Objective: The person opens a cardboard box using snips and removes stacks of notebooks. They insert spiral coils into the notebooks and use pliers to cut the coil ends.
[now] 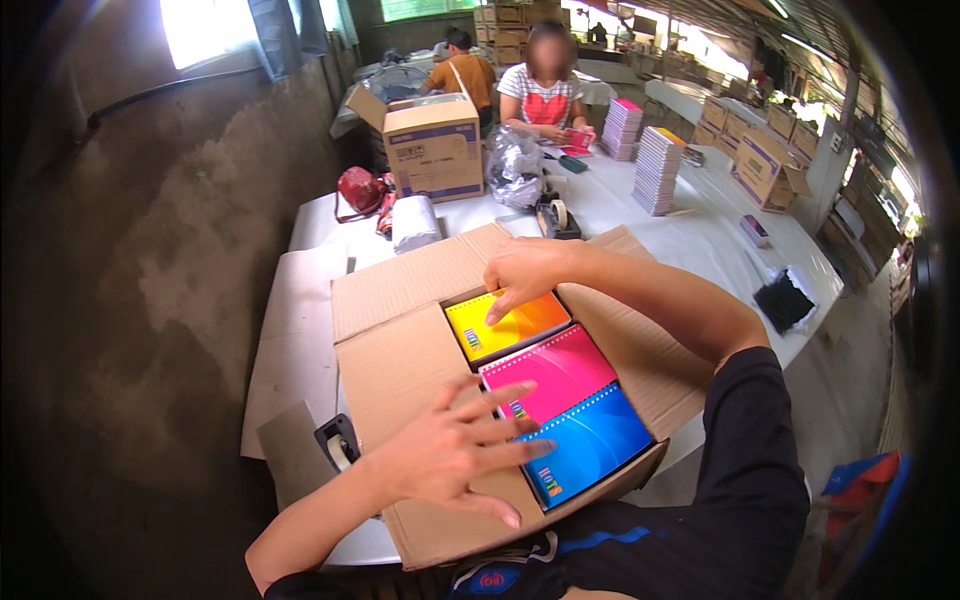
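Observation:
An open cardboard box (400, 370) sits on the white table in front of me, holding three spiral notebooks side by side. My right hand (522, 272) reaches across the far end, fingertips pressing on the yellow-orange notebook (515, 328). My left hand (455, 450) is spread flat over the box's near-left flap, its fingers touching the edges of the pink notebook (560, 370) and the blue notebook (595, 440). Neither hand grips anything.
A tape dispenser (337, 440) sits left of the box, another (556, 217) behind it. Farther back stand a second carton (435, 150), a plastic bag (512, 165), notebook stacks (657, 170) and a seated person (545, 95). A concrete wall runs on the left.

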`<move>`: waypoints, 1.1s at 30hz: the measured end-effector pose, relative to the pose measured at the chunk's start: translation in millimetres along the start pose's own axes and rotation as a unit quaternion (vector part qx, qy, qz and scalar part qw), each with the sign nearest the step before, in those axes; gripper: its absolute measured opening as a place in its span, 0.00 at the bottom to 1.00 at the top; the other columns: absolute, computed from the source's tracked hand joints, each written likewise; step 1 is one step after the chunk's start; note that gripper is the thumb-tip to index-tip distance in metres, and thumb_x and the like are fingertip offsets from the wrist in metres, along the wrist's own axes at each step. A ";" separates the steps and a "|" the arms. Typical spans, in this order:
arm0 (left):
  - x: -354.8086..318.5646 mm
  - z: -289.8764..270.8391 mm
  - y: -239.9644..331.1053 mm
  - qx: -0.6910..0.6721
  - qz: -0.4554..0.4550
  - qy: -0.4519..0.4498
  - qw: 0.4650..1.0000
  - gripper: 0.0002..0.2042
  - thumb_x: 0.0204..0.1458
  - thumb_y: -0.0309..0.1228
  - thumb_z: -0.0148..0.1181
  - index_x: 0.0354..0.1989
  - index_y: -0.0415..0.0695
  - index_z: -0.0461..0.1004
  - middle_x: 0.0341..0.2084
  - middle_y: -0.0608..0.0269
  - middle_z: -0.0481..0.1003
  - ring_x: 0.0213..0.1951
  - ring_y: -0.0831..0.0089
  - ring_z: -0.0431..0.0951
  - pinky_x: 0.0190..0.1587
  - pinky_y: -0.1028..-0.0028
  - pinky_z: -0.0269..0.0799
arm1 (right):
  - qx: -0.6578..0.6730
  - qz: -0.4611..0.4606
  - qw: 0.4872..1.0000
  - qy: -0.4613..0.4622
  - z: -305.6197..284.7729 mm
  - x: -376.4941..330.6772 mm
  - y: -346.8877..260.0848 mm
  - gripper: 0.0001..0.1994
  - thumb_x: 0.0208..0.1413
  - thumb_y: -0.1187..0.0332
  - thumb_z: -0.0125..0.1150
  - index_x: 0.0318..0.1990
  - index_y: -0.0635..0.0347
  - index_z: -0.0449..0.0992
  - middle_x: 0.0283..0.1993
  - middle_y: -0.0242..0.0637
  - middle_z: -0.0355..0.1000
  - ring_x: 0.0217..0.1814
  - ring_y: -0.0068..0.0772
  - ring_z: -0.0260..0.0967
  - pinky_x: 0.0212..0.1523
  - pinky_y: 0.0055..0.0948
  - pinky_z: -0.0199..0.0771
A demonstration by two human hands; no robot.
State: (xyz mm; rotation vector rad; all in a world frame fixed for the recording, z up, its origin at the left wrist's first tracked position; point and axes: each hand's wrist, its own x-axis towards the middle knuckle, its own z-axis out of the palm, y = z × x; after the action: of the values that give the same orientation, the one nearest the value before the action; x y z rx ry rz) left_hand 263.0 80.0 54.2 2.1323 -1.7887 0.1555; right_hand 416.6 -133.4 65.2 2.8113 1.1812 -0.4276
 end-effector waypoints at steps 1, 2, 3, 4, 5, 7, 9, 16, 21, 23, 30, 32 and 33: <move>4.2 7.2 -2.9 -0.017 0.022 -0.013 1.000 0.35 0.38 0.65 0.55 0.50 0.54 0.72 0.40 0.66 0.72 0.60 0.62 0.62 0.57 0.50 0.50 | 0.018 -0.002 1.000 -0.013 2.7 -3.2 2.4 0.31 0.39 0.38 0.62 0.28 0.65 0.77 0.25 0.46 0.74 0.32 0.46 0.73 0.34 0.37 0.72; 8.3 13.2 -6.3 -0.032 0.042 -0.026 0.998 0.34 0.38 0.65 0.54 0.49 0.53 0.73 0.38 0.66 0.73 0.60 0.63 0.62 0.57 0.51 0.49 | 0.035 -0.005 0.999 -0.025 3.6 -6.1 3.6 0.31 0.39 0.38 0.62 0.29 0.65 0.77 0.25 0.47 0.74 0.33 0.47 0.73 0.35 0.38 0.72; 11.8 18.4 -9.1 -0.064 0.066 0.015 0.996 0.31 0.39 0.64 0.55 0.39 0.49 0.76 0.32 0.66 0.71 0.54 0.66 0.67 0.56 0.50 0.49 | 0.039 0.012 0.996 -0.077 -0.4 -7.8 0.9 0.35 0.40 0.37 0.61 0.39 0.66 0.76 0.35 0.51 0.75 0.39 0.49 0.73 0.42 0.37 0.71; 12.1 18.8 -10.8 -0.073 0.073 0.021 0.994 0.30 0.40 0.64 0.54 0.35 0.48 0.76 0.32 0.66 0.71 0.51 0.67 0.68 0.55 0.51 0.50 | 0.071 0.016 0.994 -0.084 0.0 -8.4 4.6 0.37 0.40 0.37 0.60 0.42 0.67 0.75 0.38 0.51 0.74 0.42 0.48 0.72 0.44 0.37 0.71; 12.8 16.1 -11.5 -0.082 0.080 0.028 0.993 0.29 0.42 0.63 0.53 0.31 0.46 0.76 0.32 0.65 0.71 0.48 0.67 0.69 0.54 0.52 0.52 | 0.103 0.018 0.990 -0.091 0.6 -8.4 9.6 0.38 0.41 0.36 0.60 0.45 0.68 0.73 0.41 0.52 0.74 0.45 0.48 0.72 0.46 0.36 0.70; 13.5 6.7 -13.4 -0.094 0.096 0.041 0.990 0.28 0.44 0.62 0.53 0.25 0.45 0.75 0.31 0.64 0.71 0.40 0.68 0.71 0.52 0.56 0.55 | 0.152 0.034 0.977 -0.144 -8.3 -7.9 7.8 0.44 0.43 0.34 0.56 0.53 0.71 0.68 0.51 0.52 0.70 0.53 0.44 0.68 0.54 0.33 0.65; 11.7 -5.3 -12.1 -0.099 0.112 0.060 0.987 0.27 0.42 0.61 0.56 0.22 0.45 0.74 0.29 0.64 0.70 0.32 0.69 0.71 0.49 0.60 0.58 | 0.163 0.036 0.977 -0.130 -3.1 -1.0 9.6 0.44 0.44 0.33 0.55 0.53 0.70 0.68 0.51 0.52 0.70 0.54 0.44 0.67 0.54 0.33 0.65; -85.4 -99.5 -3.5 -0.137 0.041 0.200 0.969 0.26 0.34 0.55 0.68 0.27 0.41 0.78 0.08 0.73 0.64 0.11 0.78 0.63 0.22 0.77 0.55 | 0.124 0.088 0.966 -0.207 7.4 17.8 -4.0 0.42 0.45 0.32 0.52 0.47 0.71 0.72 0.48 0.51 0.71 0.53 0.41 0.68 0.53 0.33 0.66; -180.5 -74.6 25.3 -0.355 -0.358 0.279 0.817 0.29 0.28 0.46 0.70 0.38 0.36 0.77 0.11 0.65 0.70 0.14 0.78 0.71 0.23 0.83 0.65 | 0.369 0.066 0.843 -0.386 15.2 46.6 34.6 0.39 0.44 0.41 0.63 0.53 0.69 0.66 0.54 0.43 0.68 0.54 0.33 0.67 0.54 0.32 0.67; -201.9 -50.3 21.6 -0.359 -0.435 0.207 0.799 0.33 0.26 0.41 0.71 0.44 0.34 0.74 0.12 0.68 0.69 0.18 0.78 0.75 0.24 0.83 0.66 | 0.418 0.074 0.803 -0.418 15.0 48.2 33.5 0.38 0.43 0.48 0.68 0.55 0.68 0.65 0.53 0.41 0.69 0.53 0.32 0.68 0.55 0.30 0.66; -195.3 30.0 -1.3 -0.428 -0.419 0.226 0.768 0.30 0.28 0.31 0.75 0.44 0.45 0.67 0.16 0.71 0.65 0.20 0.82 0.68 0.24 0.82 0.63 | 0.318 0.109 0.876 -0.347 14.3 39.7 13.6 0.39 0.39 0.44 0.69 0.51 0.67 0.69 0.48 0.40 0.72 0.51 0.31 0.69 0.52 0.29 0.68; -190.6 34.2 -2.0 -0.425 -0.417 0.235 0.768 0.30 0.28 0.32 0.76 0.42 0.45 0.66 0.17 0.71 0.65 0.19 0.82 0.67 0.23 0.82 0.63 | 0.312 0.103 0.891 -0.314 24.0 38.0 15.6 0.41 0.36 0.41 0.69 0.50 0.66 0.69 0.46 0.38 0.73 0.45 0.30 0.73 0.46 0.27 0.74; -188.4 31.1 -2.2 -0.422 -0.419 0.227 0.771 0.30 0.28 0.32 0.76 0.42 0.45 0.66 0.17 0.71 0.66 0.19 0.82 0.67 0.23 0.82 0.62 | 0.322 0.108 0.882 -0.326 26.1 40.3 19.5 0.40 0.37 0.41 0.68 0.50 0.65 0.69 0.46 0.38 0.73 0.45 0.30 0.73 0.45 0.27 0.74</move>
State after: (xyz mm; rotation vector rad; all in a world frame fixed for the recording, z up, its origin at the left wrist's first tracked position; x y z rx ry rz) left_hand 223.8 245.4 -32.6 1.7445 -0.3561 -0.2912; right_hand 451.4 -123.5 28.0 2.7760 0.6322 -1.8494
